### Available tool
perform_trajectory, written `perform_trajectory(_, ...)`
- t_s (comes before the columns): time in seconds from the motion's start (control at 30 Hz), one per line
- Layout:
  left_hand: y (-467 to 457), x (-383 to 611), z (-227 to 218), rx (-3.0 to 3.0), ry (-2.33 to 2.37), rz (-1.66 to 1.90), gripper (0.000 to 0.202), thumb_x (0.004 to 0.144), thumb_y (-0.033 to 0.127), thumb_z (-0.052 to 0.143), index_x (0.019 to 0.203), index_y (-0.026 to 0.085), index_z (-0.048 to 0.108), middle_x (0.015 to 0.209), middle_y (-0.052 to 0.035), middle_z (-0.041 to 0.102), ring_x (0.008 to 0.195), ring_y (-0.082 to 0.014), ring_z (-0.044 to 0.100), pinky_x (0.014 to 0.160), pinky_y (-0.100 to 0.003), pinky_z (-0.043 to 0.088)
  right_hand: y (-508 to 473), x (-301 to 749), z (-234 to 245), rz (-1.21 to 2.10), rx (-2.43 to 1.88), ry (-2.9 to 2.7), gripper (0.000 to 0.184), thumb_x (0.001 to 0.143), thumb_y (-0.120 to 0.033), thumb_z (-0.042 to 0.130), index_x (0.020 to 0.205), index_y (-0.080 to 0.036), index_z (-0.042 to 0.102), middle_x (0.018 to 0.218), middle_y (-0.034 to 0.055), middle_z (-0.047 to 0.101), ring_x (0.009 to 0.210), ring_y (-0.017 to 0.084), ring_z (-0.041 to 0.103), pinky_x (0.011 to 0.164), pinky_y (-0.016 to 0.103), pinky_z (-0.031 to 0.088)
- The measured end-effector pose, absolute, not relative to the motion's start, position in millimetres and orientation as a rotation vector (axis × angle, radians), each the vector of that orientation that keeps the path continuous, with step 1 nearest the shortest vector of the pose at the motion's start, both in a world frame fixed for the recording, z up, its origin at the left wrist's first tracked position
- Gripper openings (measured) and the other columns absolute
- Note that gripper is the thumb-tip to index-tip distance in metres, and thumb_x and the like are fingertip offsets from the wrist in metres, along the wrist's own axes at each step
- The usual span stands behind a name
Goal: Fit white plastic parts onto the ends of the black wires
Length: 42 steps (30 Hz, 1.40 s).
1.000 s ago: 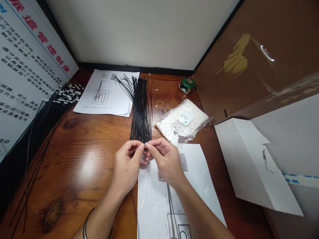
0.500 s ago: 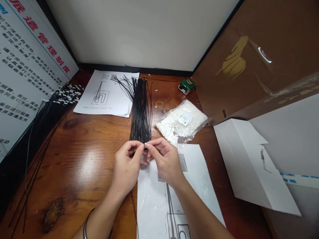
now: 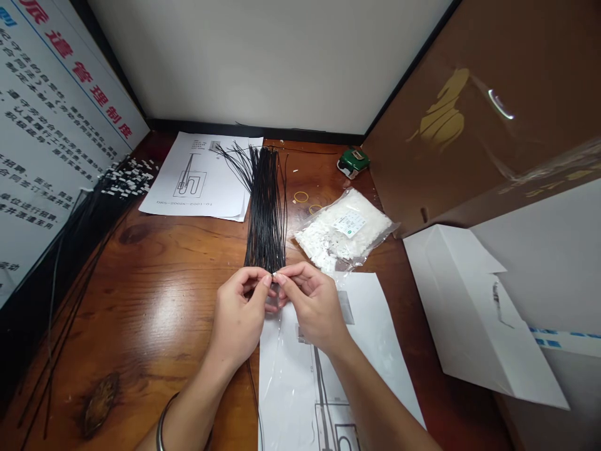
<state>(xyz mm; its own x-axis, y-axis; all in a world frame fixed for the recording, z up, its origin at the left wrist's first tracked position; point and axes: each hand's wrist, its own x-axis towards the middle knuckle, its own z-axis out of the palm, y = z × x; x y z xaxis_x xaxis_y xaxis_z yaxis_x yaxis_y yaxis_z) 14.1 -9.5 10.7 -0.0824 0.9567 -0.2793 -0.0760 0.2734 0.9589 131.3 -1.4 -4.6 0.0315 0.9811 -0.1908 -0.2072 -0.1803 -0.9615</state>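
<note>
My left hand (image 3: 241, 307) is closed in a pinch, its thumb and forefinger meeting my right hand's fingertips. A thin black wire (image 3: 253, 382) runs down from beneath it toward the front of the table. My right hand (image 3: 312, 304) pinches a tiny white connector (image 3: 274, 274), mostly covered by the fingertips. Just beyond both hands lies a bundle of black wires (image 3: 267, 213), some fanning out at the far left end. A clear bag of white connectors (image 3: 345, 225) rests to the right of the bundle. Under my hands and forearms is a printed drawing sheet (image 3: 380, 351).
Another drawing sheet (image 3: 162, 194) lies at the back left. White-tipped black wires (image 3: 126, 178) are heaped along the left panel. A green tape measure (image 3: 353, 163) and yellow rubber bands (image 3: 301, 197) sit at the back. A brown box (image 3: 493, 81) and white carton (image 3: 469, 313) bound the right.
Both hands stay together in nearly the same place. The fingertips have shifted very slightly around the white connector, and the whole view has moved a little.
</note>
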Motion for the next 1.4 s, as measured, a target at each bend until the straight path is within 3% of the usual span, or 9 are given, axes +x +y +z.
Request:
perform_trajectory(0.67,-11.1,16.2,9.6,0.924,1.366,1.143,0.021,0.08,0.035,0.068,0.08,0.014,0.066,0.072,-0.0018,0.066,0.064,-0.0144,0.065,0.055,-0.025,0.06,-1.7,131.5,-2.6,1.355,-1.189,-0.907,0.018,0.073,-0.032,0.074,0.074,-0.017,0.063,0.056,-0.0031,0.061,0.049,0.009,0.054,0.047,0.022,0.047)
perform_trajectory(1.4,-10.1,15.6,11.9,0.928,1.366,1.101,0.018,0.081,0.032,0.066,0.079,0.014,0.065,0.07,-0.0008,0.064,0.064,-0.013,0.064,0.053,-0.021,0.058,-2.1,131.4,-1.4,1.351,-1.215,-0.945,0.02,0.074,-0.033,0.073,0.072,-0.018,0.06,0.058,-0.0028,0.059,0.048,0.01,0.051,0.046,0.023,0.044)
